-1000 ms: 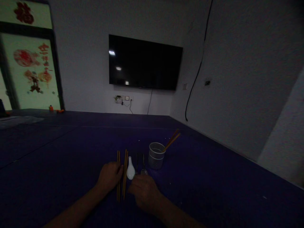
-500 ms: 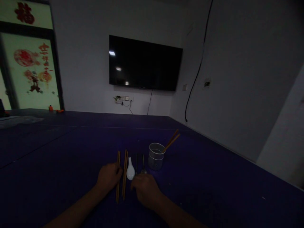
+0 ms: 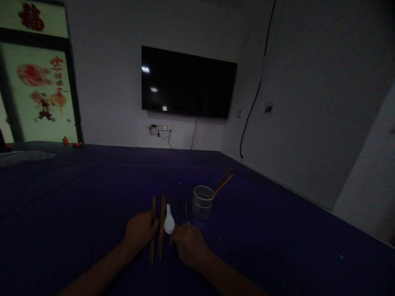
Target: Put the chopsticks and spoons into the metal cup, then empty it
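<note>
My left hand is closed around the middle of a pair of wooden chopsticks lying on the dark purple surface. A second wooden pair of chopsticks lies just to its right, followed by a white soup spoon with its bowl toward me. Two slim metal utensils lie beside the spoon; the right one seems to have a spoon bowl. My right hand, fingers curled together, covers their near ends, so whatever it grips is hidden.
A grey metal cup stands right of the utensils, with wooden chopsticks leaning out of it. Far back, a television hangs on the wall. Small orange objects and clear plastic lie at the far left.
My right hand has shifted slightly to the right and its fingers have drawn in. The near end of the left chopstick pair has swung slightly left under my left hand.
</note>
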### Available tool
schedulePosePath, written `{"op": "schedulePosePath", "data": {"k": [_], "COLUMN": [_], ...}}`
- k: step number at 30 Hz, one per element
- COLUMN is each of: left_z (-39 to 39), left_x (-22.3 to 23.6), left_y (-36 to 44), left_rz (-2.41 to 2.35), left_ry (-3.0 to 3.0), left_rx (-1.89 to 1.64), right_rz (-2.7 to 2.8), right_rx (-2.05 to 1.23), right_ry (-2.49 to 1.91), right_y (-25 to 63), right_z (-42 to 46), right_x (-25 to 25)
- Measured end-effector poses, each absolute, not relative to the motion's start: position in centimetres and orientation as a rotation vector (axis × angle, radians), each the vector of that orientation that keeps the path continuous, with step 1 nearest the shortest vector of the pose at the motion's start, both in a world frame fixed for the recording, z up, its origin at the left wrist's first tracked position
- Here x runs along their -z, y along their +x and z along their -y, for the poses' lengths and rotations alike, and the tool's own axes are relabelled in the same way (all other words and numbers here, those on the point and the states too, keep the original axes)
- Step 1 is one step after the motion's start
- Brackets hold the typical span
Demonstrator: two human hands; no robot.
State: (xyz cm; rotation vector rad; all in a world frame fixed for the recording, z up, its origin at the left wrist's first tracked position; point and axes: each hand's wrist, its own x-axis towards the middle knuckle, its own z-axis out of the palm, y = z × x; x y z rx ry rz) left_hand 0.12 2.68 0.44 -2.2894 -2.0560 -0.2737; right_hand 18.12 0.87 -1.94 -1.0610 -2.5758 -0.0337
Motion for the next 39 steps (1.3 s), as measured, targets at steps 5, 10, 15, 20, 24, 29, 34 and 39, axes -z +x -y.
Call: {"op": "schedulePosePath", "data": {"k": [5,10,15,20,24,29,34,39], "left_z": [-2.60,-2.51,-2.38,-2.32,-2.23,-2.18,-2.25,-2.37], "left_x": [-0.44,-0.58,-0.70,-0.74,-0.85,-0.90,-1.00,-1.12], "left_y": [0.09,0.20,0.30,0.29,0.36,0.37,0.19,-0.10], "left_rz": [2.024,2.030,2.056,2.037,2.040,2.043,2.074,2.127], "left_ry": [-2.310,-2.301,-2.294,-2.307,-2.302,-2.311,-2.315,-2.276], "left_rx": [0.262,0.261,0.263,0.295,0.285,0.294,0.271,0.201], "right_rz": [2.593,2.587,2.584,2.610,2.634,2.664,2.653,2.640], "right_rx": [0.021,0.021,-0.011,-0.029,-0.033,0.006,-0.007,-0.043], "right_ry": [-1.046,-1.036,-1.069,-1.044,-1.071,-1.094,-1.070,-1.062], "right_y": [18.09,18.04,18.06,18.15,18.07,17.95,18.02,18.02], "right_z": [-0.85,-0.68,-0.51,-0.38,-0.36,-0.36,-0.56,-0.69], "right_x": [1.83,1.70,1.52,1.23,1.17,1.24,1.48,1.61]}}
